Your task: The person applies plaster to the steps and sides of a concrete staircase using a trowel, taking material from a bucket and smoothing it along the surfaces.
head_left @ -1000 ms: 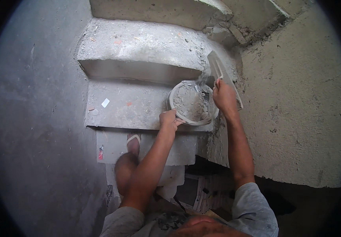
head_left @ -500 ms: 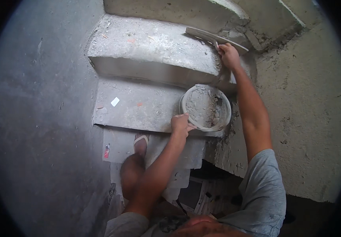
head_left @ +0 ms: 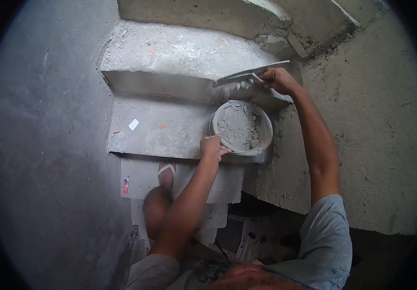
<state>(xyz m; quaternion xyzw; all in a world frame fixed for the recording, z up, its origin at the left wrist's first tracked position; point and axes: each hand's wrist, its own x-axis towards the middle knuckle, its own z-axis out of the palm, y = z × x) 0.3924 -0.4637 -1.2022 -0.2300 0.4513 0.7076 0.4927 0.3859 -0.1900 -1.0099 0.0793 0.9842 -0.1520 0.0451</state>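
My right hand (head_left: 280, 80) is closed round the handle of a long, flat plastering trowel (head_left: 253, 72), tilted over the edge of a dusty concrete step (head_left: 169, 50). Grey debris (head_left: 235, 89), blurred by motion, drops below the trowel just above a round bucket (head_left: 268, 130). That bucket stands on the step below and holds broken grey rubble (head_left: 237, 123). My left hand (head_left: 212, 146) grips the bucket's rim at its near left side.
A grey wall (head_left: 49, 135) runs along the left, and a rough concrete wall (head_left: 363, 145) along the right. On the lower step (head_left: 145, 137) lie a white scrap (head_left: 134, 124) and orange bits. My sandalled foot (head_left: 166, 175) is further down. A dark gap (head_left: 252, 205) opens at the lower right.
The trowel has come off the upper step, moving toward me and left, and debris now falls from it. More rubble shows in the bucket. My left hand keeps its hold on the rim.
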